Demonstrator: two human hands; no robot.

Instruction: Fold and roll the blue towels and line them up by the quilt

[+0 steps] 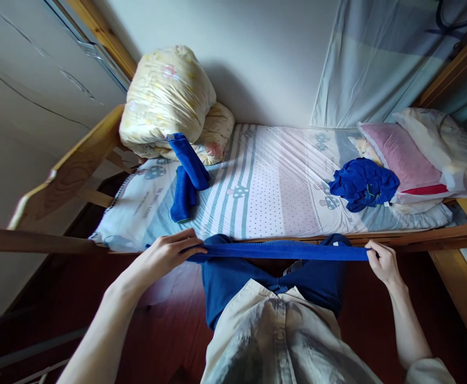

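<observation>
A long narrow band of blue cloth, probably a folded towel, is stretched level above my lap. My left hand pinches it near its left end, with a bit of cloth showing beyond the fingers. At the opposite end, the fingers of my right hand are closed on the cloth. A row of stitching runs along its upper edge. Two blue rolled cloths lie on the bed ahead of my left hand, one resting across the other. Farther right is a crumpled heap of blue cloth.
The bed has a patterned sheet and a wooden side rail. A folded cream quilt sits at its left end; a pink pillow and a plastic-wrapped bundle lie at its right. A curtain hangs behind.
</observation>
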